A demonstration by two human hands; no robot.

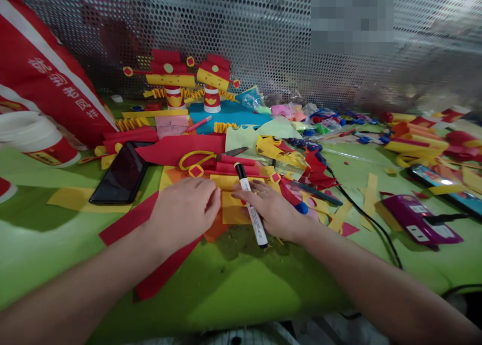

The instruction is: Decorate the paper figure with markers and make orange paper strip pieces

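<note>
My left hand (185, 207) is curled at the left edge of a yellow and red paper piece (226, 182), its fingertips hidden. A white marker with black ends (255, 213) lies slanted across my right hand (273, 209), held between thumb and fingers. That hand rests at the right side of the same piece, on a yellow sheet (233, 212). Just beyond the hands are yellow-handled scissors (198, 158) on red paper (181, 149). Two paper-hatted cup figures (175, 98) (212, 99) stand farther back.
A black phone (122, 174) and a white cup (41, 139) are on the left. Paper scraps and a black cable (371, 222) spread to the right, beside a purple power strip (419, 219) and a second phone (452, 187). A perforated metal panel (263, 38) stands behind.
</note>
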